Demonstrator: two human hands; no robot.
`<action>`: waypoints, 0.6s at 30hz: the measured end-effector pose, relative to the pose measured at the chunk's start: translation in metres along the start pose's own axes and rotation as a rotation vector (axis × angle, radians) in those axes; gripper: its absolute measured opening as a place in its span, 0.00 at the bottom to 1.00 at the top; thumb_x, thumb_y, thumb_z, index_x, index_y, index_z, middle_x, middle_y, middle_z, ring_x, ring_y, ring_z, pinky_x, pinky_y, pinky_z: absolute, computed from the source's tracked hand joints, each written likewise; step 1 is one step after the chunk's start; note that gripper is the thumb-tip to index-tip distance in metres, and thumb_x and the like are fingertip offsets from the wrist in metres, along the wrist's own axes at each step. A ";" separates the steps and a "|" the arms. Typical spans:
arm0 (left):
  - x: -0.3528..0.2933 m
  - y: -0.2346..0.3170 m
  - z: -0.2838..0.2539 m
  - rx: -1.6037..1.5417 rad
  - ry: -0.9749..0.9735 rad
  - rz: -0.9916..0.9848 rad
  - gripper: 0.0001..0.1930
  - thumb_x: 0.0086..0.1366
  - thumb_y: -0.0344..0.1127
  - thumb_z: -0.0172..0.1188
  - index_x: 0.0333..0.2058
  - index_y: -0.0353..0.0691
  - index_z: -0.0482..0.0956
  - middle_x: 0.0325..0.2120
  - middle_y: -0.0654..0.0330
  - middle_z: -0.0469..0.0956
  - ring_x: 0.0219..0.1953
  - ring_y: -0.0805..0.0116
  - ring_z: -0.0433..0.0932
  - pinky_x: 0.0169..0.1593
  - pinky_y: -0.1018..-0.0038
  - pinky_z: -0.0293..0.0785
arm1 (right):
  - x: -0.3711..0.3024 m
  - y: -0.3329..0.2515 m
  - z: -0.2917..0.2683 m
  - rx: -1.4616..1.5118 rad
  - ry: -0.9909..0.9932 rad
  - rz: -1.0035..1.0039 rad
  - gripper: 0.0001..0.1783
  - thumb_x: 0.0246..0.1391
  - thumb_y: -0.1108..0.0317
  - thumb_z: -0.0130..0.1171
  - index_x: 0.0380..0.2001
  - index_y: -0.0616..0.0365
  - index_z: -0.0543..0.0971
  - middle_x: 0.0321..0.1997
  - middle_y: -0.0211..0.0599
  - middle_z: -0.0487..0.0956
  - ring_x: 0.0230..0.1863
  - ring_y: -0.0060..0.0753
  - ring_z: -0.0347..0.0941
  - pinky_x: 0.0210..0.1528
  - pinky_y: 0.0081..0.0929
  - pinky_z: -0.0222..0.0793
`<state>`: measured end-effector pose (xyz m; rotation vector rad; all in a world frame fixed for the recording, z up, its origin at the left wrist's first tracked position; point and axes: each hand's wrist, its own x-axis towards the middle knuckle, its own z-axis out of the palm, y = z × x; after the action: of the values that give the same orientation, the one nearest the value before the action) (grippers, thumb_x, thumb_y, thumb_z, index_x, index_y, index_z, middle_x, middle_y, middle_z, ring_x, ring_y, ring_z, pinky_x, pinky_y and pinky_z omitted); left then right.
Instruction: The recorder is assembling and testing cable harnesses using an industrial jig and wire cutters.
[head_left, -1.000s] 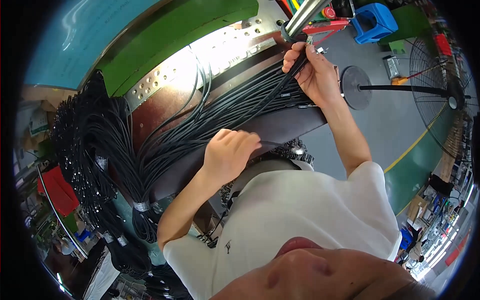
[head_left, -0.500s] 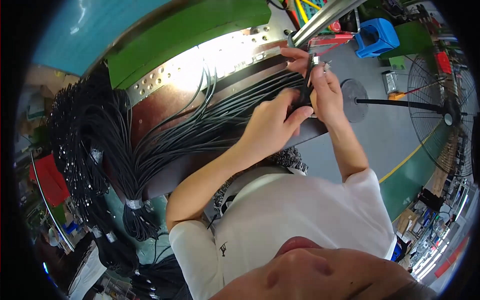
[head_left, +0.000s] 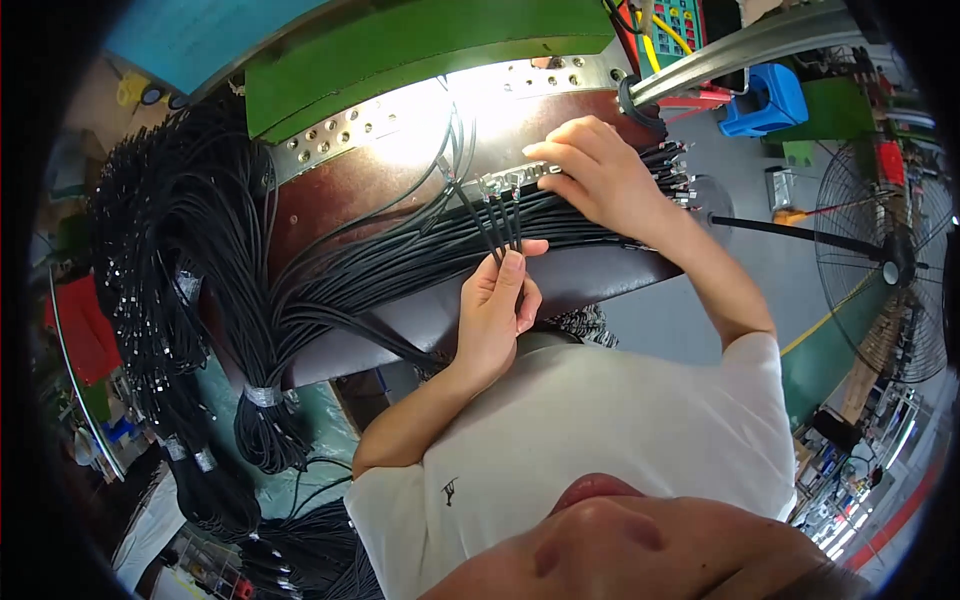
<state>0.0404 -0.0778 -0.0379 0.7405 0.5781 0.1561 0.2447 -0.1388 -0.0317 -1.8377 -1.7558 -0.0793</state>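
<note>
Pinching several thin black cables with small silver ends [head_left: 517, 222] between thumb and bent fingers, the left hand [head_left: 492, 308] sits at the near edge of a red-brown tabletop [head_left: 325, 205]; the right hand [head_left: 607, 180] is half-curled beside a narrow silver strip [head_left: 530, 172], its grip on anything one I cannot tell. Risk, as I judge it: a slack pinch could drop cables into the long black bundle [head_left: 390, 270], or crowded ends could snag. Obscured: the left fingers' undersides, exact cable count, and end details, too small for me.
</note>
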 end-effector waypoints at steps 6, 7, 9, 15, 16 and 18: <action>-0.006 0.009 -0.004 -0.015 -0.070 -0.052 0.17 0.72 0.41 0.41 0.44 0.33 0.73 0.16 0.63 0.69 0.16 0.80 0.63 0.21 0.84 0.58 | 0.000 -0.023 0.011 -0.088 0.070 -0.191 0.19 0.34 0.75 0.62 0.37 0.58 0.76 0.36 0.36 0.72 0.38 0.38 0.71 0.38 0.33 0.69; -0.008 0.007 -0.005 0.144 0.063 0.153 0.17 0.72 0.41 0.41 0.43 0.33 0.73 0.18 0.61 0.71 0.17 0.78 0.65 0.23 0.84 0.61 | 0.001 -0.022 0.014 -0.074 0.151 -0.156 0.19 0.34 0.77 0.61 0.36 0.58 0.76 0.36 0.37 0.72 0.38 0.38 0.71 0.37 0.32 0.69; -0.008 0.016 -0.017 0.228 0.108 0.300 0.19 0.72 0.41 0.38 0.43 0.32 0.73 0.23 0.56 0.75 0.21 0.74 0.71 0.26 0.81 0.68 | 0.009 -0.022 0.016 0.003 0.135 -0.136 0.19 0.34 0.77 0.60 0.36 0.59 0.76 0.36 0.37 0.73 0.38 0.39 0.70 0.36 0.32 0.70; -0.011 0.026 -0.020 -0.025 -0.112 0.113 0.22 0.72 0.41 0.34 0.41 0.28 0.72 0.16 0.56 0.72 0.15 0.75 0.66 0.20 0.80 0.63 | 0.020 -0.026 0.018 0.062 -0.132 -0.055 0.19 0.34 0.78 0.60 0.36 0.56 0.76 0.37 0.36 0.74 0.39 0.41 0.72 0.34 0.30 0.73; -0.012 0.025 -0.020 -0.027 -0.115 0.114 0.22 0.72 0.41 0.34 0.41 0.28 0.72 0.16 0.56 0.72 0.15 0.75 0.66 0.20 0.80 0.63 | 0.021 -0.027 0.018 0.059 -0.132 -0.055 0.19 0.34 0.78 0.60 0.36 0.56 0.76 0.37 0.36 0.74 0.39 0.41 0.72 0.34 0.30 0.73; -0.012 0.023 -0.020 -0.052 -0.131 0.106 0.22 0.72 0.42 0.34 0.41 0.28 0.72 0.15 0.56 0.72 0.14 0.75 0.66 0.19 0.81 0.63 | 0.022 -0.030 0.018 0.100 -0.129 -0.094 0.20 0.32 0.78 0.60 0.36 0.55 0.76 0.37 0.35 0.74 0.39 0.40 0.72 0.33 0.29 0.73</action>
<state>0.0205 -0.0533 -0.0291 0.7249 0.4091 0.2183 0.2131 -0.1125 -0.0258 -1.7218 -1.8990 0.0901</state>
